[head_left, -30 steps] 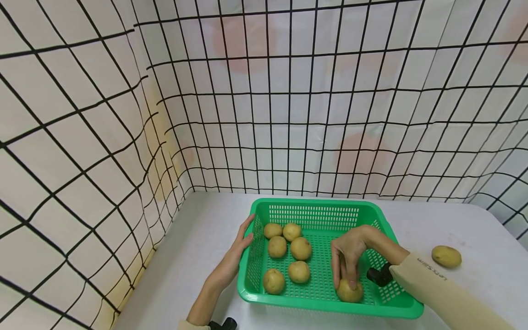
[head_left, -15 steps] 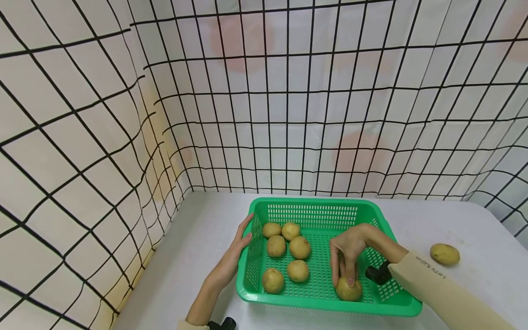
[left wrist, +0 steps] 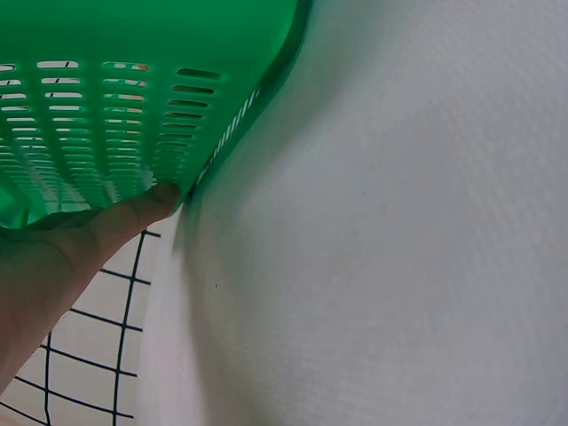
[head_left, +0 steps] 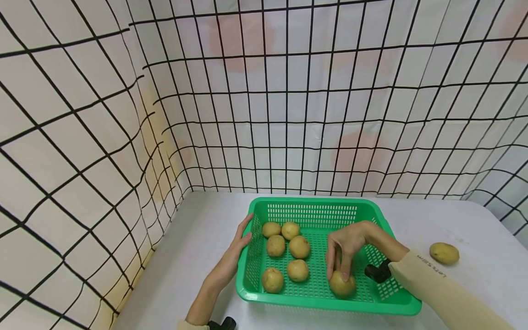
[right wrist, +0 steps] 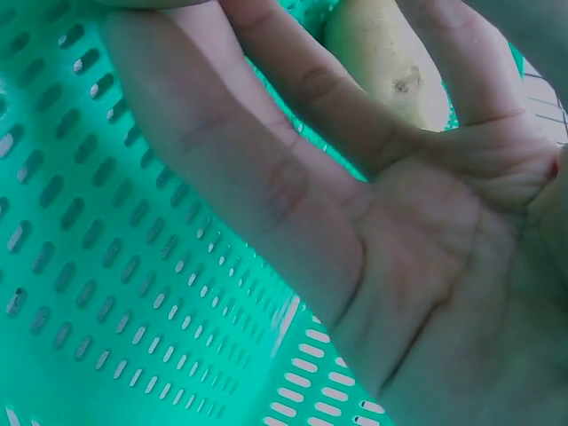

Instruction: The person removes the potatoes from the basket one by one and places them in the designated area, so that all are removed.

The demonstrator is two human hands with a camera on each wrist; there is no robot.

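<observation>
A green plastic basket with slotted walls stands on the white surface. My right hand reaches down into its right half and pinches a round yellow potato near the front wall. In the right wrist view the palm and fingers of the right hand fill much of the picture, and a potato shows behind them. My left hand rests against the basket's left side, thumb and fingertip at the rim. From the left wrist, a straight finger lies along the slotted outer wall.
Several potatoes sit in the left half of the basket. Another potato lies on the white tabletop to the right, beyond the right forearm. Black grid netting over pale sheeting closes off the back and sides.
My right hand has shifted slightly left along the basket's front side, and the potato it pinches has moved left with it. The left hand stays at the rim.
</observation>
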